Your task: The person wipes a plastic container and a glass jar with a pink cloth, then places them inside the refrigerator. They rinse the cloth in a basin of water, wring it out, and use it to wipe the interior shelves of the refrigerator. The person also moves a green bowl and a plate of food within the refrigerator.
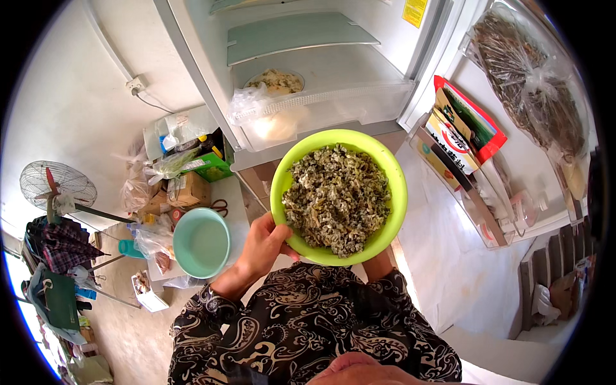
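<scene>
A lime-green plastic bowl (339, 257) holds a heap of greyish, crumbly chopped food (337, 199) and is held in front of my chest. My left hand (266, 239) grips its lower left rim, thumb on top. Of my right hand (380, 262), only the wrist and lower part show below the bowl's right side; the fingers are hidden beneath it. Beyond the bowl stands an open refrigerator, with a glass shelf (303, 36). Under that shelf lies a plate of pale crumbly food (276, 82), above a clear drawer (337, 108) with something whitish inside.
The refrigerator door (462, 79) stands open at right, its racks holding packets and a large bagged dried item (534, 82). To the left are an empty turquoise basin (202, 243), scissors (220, 207), a cardboard box (189, 189) and a fan (57, 187). Stairs (553, 260) rise at right.
</scene>
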`<state>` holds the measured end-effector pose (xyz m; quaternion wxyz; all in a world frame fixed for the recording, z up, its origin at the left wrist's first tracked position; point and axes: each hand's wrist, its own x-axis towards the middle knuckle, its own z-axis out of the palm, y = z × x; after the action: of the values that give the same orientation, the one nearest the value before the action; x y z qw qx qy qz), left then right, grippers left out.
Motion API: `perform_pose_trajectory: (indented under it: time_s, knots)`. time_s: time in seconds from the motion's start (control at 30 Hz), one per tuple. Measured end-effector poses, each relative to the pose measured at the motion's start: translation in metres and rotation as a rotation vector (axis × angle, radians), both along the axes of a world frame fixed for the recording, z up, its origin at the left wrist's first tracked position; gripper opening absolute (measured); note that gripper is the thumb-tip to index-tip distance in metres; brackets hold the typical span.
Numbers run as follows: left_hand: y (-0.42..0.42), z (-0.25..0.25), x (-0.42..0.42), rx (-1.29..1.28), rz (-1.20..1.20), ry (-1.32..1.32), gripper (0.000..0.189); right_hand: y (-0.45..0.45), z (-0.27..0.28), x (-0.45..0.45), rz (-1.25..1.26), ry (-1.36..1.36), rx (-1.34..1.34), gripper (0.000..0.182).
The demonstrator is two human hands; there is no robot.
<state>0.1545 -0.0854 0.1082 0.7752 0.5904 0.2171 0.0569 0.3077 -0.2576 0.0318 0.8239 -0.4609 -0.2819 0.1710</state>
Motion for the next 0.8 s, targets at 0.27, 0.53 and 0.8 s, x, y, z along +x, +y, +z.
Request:
perform_pose_trajectory:
  time_s: [0.27, 0.53, 0.8]
  knots:
    - [0.01, 0.002, 0.005, -0.04, 0.09, -0.05, 0.026, -0.014, 0.006, -0.042, -0.142, -0.015, -0.31, 0.072]
    - [0.006, 0.004, 0.001, 0.021, -0.019, -0.014, 0.025, -0.029, -0.02, 0.016, -0.372, -0.274, -0.014, 0.079]
    - [-0.002, 0.015, 0.0, -0.099, -0.083, 0.002, 0.028, -0.019, -0.003, -0.017, -0.059, 0.09, 0.01, 0.074]
